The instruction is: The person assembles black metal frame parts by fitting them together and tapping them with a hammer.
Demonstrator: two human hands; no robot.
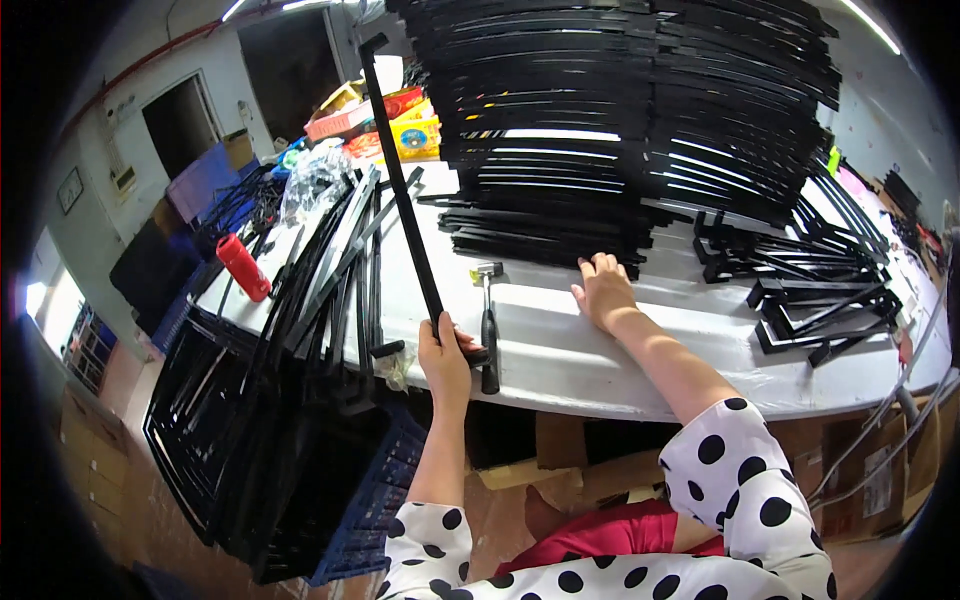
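Note:
My left hand [446, 362] is closed round the lower end of a long black bar [404, 200]. The bar stands tilted up and away to the left, with short bent pieces at its top and bottom ends. My right hand [606, 292] lies palm down with fingers apart, its fingertips at the near edge of a low pile of black strips [545, 235]. Between my hands a hammer [488, 330] with a black grip lies on the white table [570, 360], close beside my left hand.
A tall stack of black strips [640, 90] rises behind the pile. Black angled frame pieces [820, 300] lie at the right. Long bars [330, 260] lean over the left edge near a red bottle [243, 268]. A blue crate [370, 500] sits below.

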